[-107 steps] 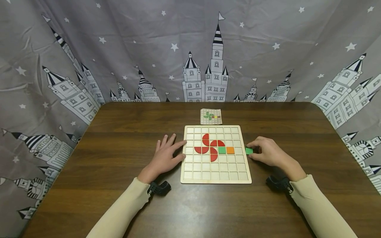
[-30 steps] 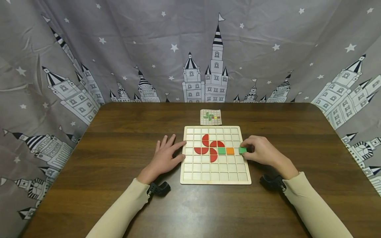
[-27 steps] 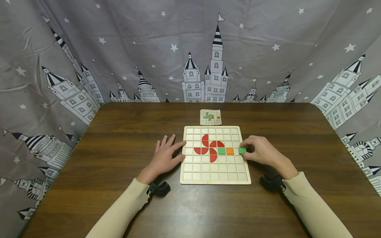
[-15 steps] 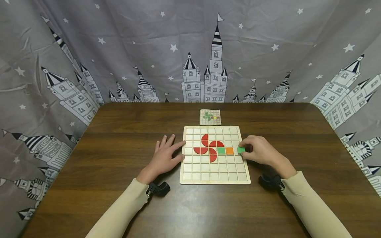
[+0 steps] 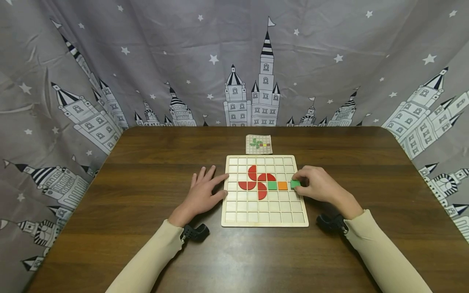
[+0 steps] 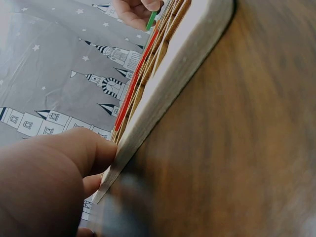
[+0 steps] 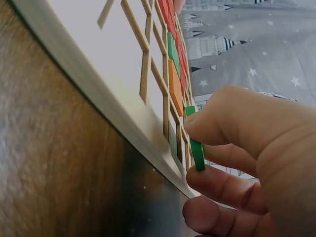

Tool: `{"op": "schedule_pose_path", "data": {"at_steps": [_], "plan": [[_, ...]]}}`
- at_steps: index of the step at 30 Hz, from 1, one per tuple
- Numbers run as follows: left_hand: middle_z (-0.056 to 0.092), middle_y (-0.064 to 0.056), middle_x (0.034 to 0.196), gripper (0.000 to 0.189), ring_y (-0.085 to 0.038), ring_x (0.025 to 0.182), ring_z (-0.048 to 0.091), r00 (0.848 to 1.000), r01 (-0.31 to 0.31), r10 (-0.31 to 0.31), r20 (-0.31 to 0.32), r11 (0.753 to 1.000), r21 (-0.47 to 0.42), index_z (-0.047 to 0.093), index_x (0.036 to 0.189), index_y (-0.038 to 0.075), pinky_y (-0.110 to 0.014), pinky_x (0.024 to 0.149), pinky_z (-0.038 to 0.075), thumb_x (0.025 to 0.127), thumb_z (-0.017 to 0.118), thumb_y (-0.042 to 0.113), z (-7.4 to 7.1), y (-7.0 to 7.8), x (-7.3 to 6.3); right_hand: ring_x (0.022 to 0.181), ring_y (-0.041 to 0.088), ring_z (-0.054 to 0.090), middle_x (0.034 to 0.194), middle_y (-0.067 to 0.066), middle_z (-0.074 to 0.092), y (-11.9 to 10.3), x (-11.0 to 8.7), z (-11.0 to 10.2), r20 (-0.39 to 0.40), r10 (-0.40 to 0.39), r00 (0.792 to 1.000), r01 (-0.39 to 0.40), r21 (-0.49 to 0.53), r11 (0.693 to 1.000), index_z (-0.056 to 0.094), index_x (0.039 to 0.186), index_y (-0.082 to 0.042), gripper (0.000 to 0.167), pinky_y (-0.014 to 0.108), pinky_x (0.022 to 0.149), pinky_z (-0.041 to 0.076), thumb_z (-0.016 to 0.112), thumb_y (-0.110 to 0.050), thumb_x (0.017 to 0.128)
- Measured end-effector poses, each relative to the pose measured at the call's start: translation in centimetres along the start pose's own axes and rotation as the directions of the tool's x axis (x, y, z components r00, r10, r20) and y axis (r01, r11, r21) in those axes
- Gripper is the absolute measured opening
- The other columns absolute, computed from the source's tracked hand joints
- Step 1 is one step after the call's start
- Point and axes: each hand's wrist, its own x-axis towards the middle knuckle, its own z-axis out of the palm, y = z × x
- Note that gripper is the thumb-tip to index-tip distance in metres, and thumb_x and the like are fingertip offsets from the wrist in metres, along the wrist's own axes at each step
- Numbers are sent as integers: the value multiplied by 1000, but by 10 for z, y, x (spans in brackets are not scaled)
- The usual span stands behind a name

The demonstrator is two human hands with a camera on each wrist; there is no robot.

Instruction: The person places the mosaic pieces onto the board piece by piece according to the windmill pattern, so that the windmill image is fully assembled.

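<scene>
My right hand (image 5: 318,184) pinches a green square tile (image 5: 295,184) between thumb and fingers. In the right wrist view that green tile (image 7: 197,152) is tilted, over the right end of the gridded wooden board (image 5: 265,219). Left of it on the board lie an orange square tile (image 5: 282,185) and another green square tile (image 5: 272,185), in the same row. Several red rounded pieces (image 5: 247,185) form a pinwheel beside them. My left hand (image 5: 201,197) lies with spread fingers, its index fingertip and thumb touching the board's left edge.
Behind the board lies a small pattern card (image 5: 259,144) printed with a green pinwheel and a row of coloured squares. All of it is on a brown wooden table (image 5: 157,162). A grey curtain (image 5: 165,61) with castles and stars hangs behind the table.
The right hand has carried the green tile leftward from beside the board's right edge to above its rightmost column, drifting slightly left in the last half second. The left hand stays put.
</scene>
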Motion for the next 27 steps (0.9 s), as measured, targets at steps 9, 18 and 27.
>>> {"op": "schedule_pose_path", "data": {"at_steps": [9, 18, 27], "plan": [[20, -23, 169, 55, -49, 157, 3, 1000, -10, 10, 0, 1000, 0, 51, 152, 22, -73, 121, 0, 99, 60, 34, 0, 0, 0, 75, 11, 53, 88, 2, 68, -2, 0, 1, 8, 8, 1000, -8, -22, 1000, 77, 101, -5, 20, 29, 68, 46, 75, -9, 82], [20, -23, 169, 56, -50, 157, 3, 1000, -8, 8, -3, 1000, -5, 51, 152, 21, -72, 122, 0, 99, 60, 35, 0, 1, 0, 76, 13, 53, 87, 3, 67, -2, 0, 3, -5, 6, 1000, -6, -27, 1000, 77, 100, -5, 20, 30, 69, 46, 76, -9, 80], [20, -23, 169, 55, -49, 158, 3, 1000, -10, 10, 1, 1000, -3, 51, 152, 21, -73, 121, 1, 99, 60, 34, -1, 1, -1, 75, 12, 52, 86, 2, 64, -2, 1, 5, -14, -13, 1000, 13, -43, 999, 77, 101, -6, 22, 30, 69, 44, 75, -9, 79]]}}
